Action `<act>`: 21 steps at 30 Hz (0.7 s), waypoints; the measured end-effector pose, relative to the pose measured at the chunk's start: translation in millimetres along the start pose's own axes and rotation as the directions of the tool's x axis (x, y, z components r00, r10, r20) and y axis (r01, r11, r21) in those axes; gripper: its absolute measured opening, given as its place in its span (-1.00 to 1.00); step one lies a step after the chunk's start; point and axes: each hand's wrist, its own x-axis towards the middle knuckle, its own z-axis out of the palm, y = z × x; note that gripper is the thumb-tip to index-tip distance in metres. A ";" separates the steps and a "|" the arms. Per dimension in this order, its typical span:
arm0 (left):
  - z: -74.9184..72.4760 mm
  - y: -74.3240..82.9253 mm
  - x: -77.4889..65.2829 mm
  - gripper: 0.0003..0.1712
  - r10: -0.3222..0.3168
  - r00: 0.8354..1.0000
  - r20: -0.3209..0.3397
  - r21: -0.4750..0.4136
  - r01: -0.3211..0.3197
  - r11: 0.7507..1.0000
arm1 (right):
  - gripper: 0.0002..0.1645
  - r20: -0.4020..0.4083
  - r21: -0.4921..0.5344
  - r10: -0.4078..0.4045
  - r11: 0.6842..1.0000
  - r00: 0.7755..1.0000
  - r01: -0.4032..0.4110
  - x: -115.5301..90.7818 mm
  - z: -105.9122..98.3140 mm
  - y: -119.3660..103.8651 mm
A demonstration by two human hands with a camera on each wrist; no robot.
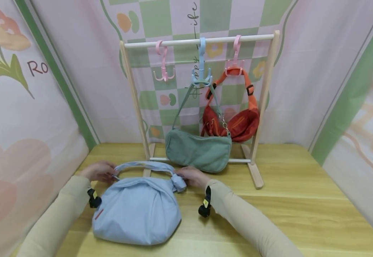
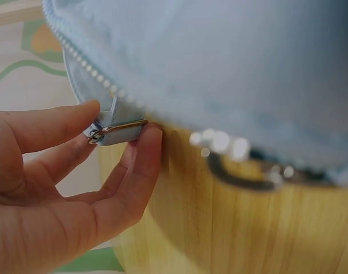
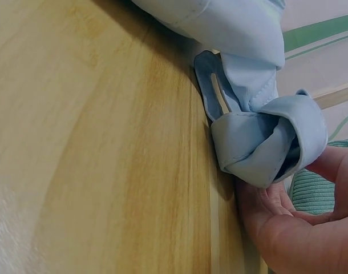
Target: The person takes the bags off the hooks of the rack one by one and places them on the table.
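- Because the blue bag rests on the desk, its strap is held at both ends, seemingly for spreading it.
- The left hand pinches the strap's metal fitting.
- The right hand grips by the strap's knot.
- Behind, the green bag hangs from a blue hook, so the rack bears it.

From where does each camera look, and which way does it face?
Head: worn on the head, facing forward and down at the blue bag, rack and table; sleeves, left grip and right grip show.
Left wrist: worn there, facing the bag's zip and metal piece; the left grip shows.
Right wrist: worn there, facing the knot and table; the right grip shows.
Shared: head and right wrist both show the knot and green bag.
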 end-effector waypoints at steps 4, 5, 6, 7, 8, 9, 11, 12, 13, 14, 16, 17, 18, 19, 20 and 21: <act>-0.1 -0.7 0.3 -0.71 -0.005 1.000 -0.005 0.011 0.005 1.000 | -0.63 -0.003 -0.007 0.004 1.000 1.000 -0.004 0.7 0.4 0.5; 0.1 -0.9 0.4 -0.72 -0.008 1.000 -0.006 0.010 0.008 1.000 | -0.62 -0.004 -0.010 0.004 1.000 1.000 -0.004 1.1 0.3 0.6; 0.0 -1.1 0.5 -0.73 -0.009 1.000 -0.005 0.010 0.009 1.000 | -0.62 -0.007 -0.014 0.004 1.000 1.000 -0.004 1.4 0.1 0.9; 0.0 -1.3 0.6 -0.73 -0.006 1.000 -0.003 0.013 0.006 1.000 | -0.62 -0.009 -0.014 0.005 1.000 1.000 -0.005 1.8 0.0 1.0; 0.1 -1.3 0.6 -0.73 -0.005 1.000 -0.003 0.013 0.005 1.000 | -0.61 -0.008 -0.015 0.002 1.000 1.000 -0.002 2.1 -0.1 1.1; 0.0 -1.4 0.5 -0.72 -0.003 1.000 -0.002 0.013 0.003 1.000 | -0.61 -0.009 -0.012 0.002 1.000 1.000 -0.003 2.3 -0.2 1.1; -0.1 -1.3 -0.1 -0.70 0.002 1.000 -0.001 0.013 -0.002 1.000 | -0.61 -0.007 -0.009 -0.002 1.000 1.000 0.002 2.8 -0.4 1.1; -0.2 -1.2 -0.5 -0.68 0.003 1.000 -0.001 0.012 -0.003 1.000 | -0.60 -0.006 -0.006 -0.002 1.000 1.000 0.002 2.8 -0.6 1.2; -0.4 -1.3 -0.8 -0.65 0.007 1.000 0.002 0.014 -0.007 1.000 | -0.60 -0.002 -0.005 -0.004 1.000 1.000 0.004 2.9 -0.6 1.1; -0.4 -1.2 -1.3 -0.63 0.006 1.000 0.002 0.012 -0.006 1.000 | -0.60 -0.001 -0.005 -0.004 1.000 1.000 0.004 2.9 -0.6 1.1; -0.4 -1.2 -2.0 -0.59 0.006 1.000 0.005 0.008 -0.006 1.000 | -0.60 -0.006 -0.013 -0.004 1.000 1.000 0.004 3.0 -0.7 1.5; -0.4 -1.3 -2.2 -0.57 0.007 1.000 0.006 0.007 -0.007 1.000 | -0.60 -0.009 -0.015 -0.002 1.000 1.000 0.001 3.2 -0.7 1.6; -0.4 -1.3 -2.5 -0.57 0.010 1.000 0.013 0.004 -0.010 1.000 | -0.61 -0.014 -0.018 0.000 1.000 1.000 0.000 3.2 -0.8 1.7; -0.5 -1.5 -2.5 -0.57 0.014 1.000 0.017 0.001 -0.014 1.000 | -0.61 -0.018 -0.020 0.001 1.000 1.000 -0.001 3.4 -0.7 1.8; -0.3 -1.5 -2.7 -0.57 0.015 1.000 0.019 -0.004 -0.015 1.000 | -0.62 -0.022 -0.021 0.002 1.000 1.000 -0.002 3.5 -0.7 2.0; -0.2 -1.6 -3.0 -0.58 0.021 1.000 0.023 -0.007 -0.021 1.000 | -0.63 -0.025 -0.021 0.002 1.000 1.000 -0.003 3.5 -0.7 2.1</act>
